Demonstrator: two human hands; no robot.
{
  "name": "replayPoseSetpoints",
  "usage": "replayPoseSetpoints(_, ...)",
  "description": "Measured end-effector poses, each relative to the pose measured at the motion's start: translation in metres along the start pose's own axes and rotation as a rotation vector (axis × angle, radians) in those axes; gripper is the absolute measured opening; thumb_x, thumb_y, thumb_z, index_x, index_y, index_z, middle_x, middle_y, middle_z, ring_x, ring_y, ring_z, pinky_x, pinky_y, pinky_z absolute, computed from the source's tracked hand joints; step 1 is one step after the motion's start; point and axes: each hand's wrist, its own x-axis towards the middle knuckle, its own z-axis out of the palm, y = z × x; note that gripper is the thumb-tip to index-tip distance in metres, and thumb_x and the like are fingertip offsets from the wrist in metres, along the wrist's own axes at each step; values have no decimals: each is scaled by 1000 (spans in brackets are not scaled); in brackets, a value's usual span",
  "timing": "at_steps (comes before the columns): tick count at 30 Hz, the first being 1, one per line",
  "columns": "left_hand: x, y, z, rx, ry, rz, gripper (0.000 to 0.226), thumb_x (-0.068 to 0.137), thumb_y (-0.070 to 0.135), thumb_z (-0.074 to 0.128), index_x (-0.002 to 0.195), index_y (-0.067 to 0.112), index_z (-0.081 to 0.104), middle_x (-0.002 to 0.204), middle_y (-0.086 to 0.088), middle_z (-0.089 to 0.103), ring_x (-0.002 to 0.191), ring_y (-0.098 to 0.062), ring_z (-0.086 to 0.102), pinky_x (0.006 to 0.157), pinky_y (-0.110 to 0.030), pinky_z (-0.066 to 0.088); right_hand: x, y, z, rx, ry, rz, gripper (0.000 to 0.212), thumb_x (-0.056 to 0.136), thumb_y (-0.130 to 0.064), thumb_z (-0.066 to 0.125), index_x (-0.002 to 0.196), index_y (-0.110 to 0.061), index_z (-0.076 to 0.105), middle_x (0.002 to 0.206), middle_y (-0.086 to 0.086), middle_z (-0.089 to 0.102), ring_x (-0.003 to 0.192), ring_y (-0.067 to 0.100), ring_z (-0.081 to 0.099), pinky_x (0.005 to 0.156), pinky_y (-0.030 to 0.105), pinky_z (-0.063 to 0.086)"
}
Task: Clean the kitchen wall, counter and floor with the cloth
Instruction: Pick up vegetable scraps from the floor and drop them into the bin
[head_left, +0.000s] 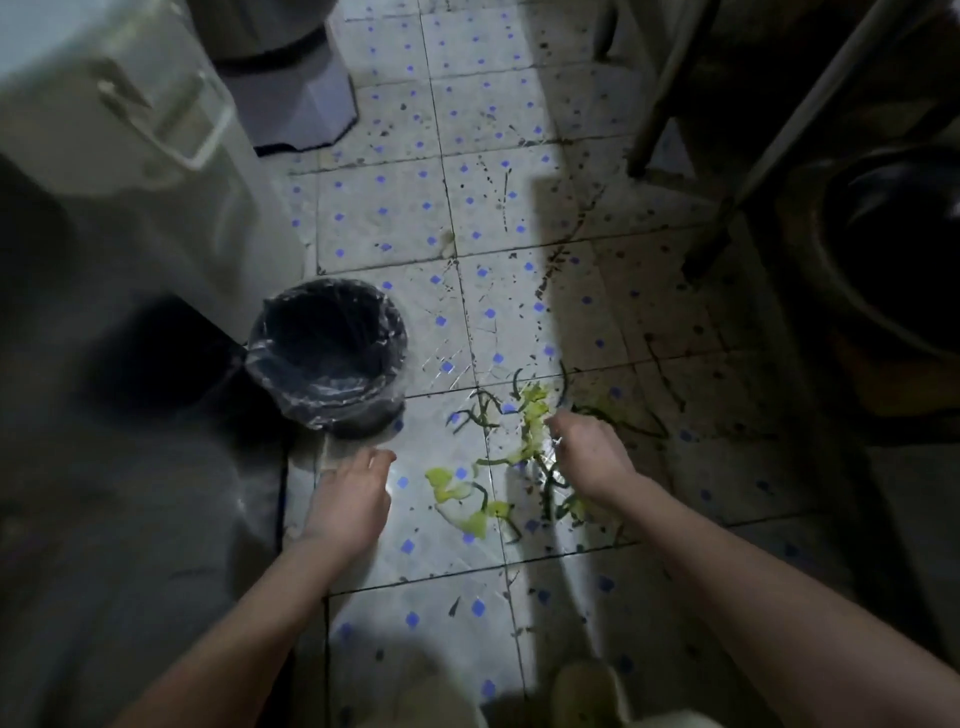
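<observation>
We look down on both hands, held low over the tiled floor (395, 218), which is spattered with dark flecks. Our left hand (353, 493) hovers with its fingers loosely bent and holds nothing; the lined bin (327, 353) stands just ahead of it. Our right hand (587, 457) has its fingers curled down into the green vegetable scraps (535, 415) strewn on the floor between the two hands and just ahead of them. We cannot tell whether it grips any.
</observation>
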Motion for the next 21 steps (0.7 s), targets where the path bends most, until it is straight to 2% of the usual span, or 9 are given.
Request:
replayPoseSetpoints(2,16,-3,32,12,22,35,48,91,15,45,138,23,39,139,1,44,116,-24,52,89,-33,40,19,10,26,-22,-15,-46,45,83,4,44,123,-15,54,122,5,60,115,26,54,100,39,40)
replayPoseSetpoints(4,34,-6,65,-6,47,71,49,90,15,46,138,23,39,140,2,44,120,-22,50,92,-33,39,37,23,50,-60,-24,-90,45,83,4,44,123,-15,53,125,5,58,119,25,51,104,40,38)
replayPoseSetpoints(9,72,-10,128,-53,87,128,45,94,19,45,139,23,36,139,1,44,123,-20,46,95,-32,39,72,45,94,-62,31,-144,40,87,0,42,123,-14,53,125,6,56,118,27,51,100,38,39)
replayPoseSetpoints(12,71,-9,146,-106,63,163,53,91,17,49,141,22,33,141,-1,42,123,-21,46,98,-33,40,67,49,107,8,47,-111,43,86,3,46,125,-13,54,128,7,56,121,26,51,103,39,40)
replayPoseSetpoints(16,62,-3,165,-136,-40,184,81,80,40,65,146,32,20,154,-1,26,139,-19,28,112,-34,27,51,58,117,82,91,-106,42,87,1,51,126,-14,54,132,6,55,121,25,52,102,37,40)
replayPoseSetpoints(18,64,2,177,-82,-91,245,92,76,53,67,148,33,14,156,-2,19,143,-22,19,115,-37,20,48,63,123,98,115,-122,40,88,-2,53,127,-14,55,135,7,54,125,24,49,105,36,38)
replayPoseSetpoints(21,69,8,191,-25,-100,292,97,75,61,64,148,34,7,158,-4,11,145,-24,10,117,-42,15,45,66,133,83,113,-179,35,90,-10,55,124,-16,55,132,6,56,124,22,50,106,36,37)
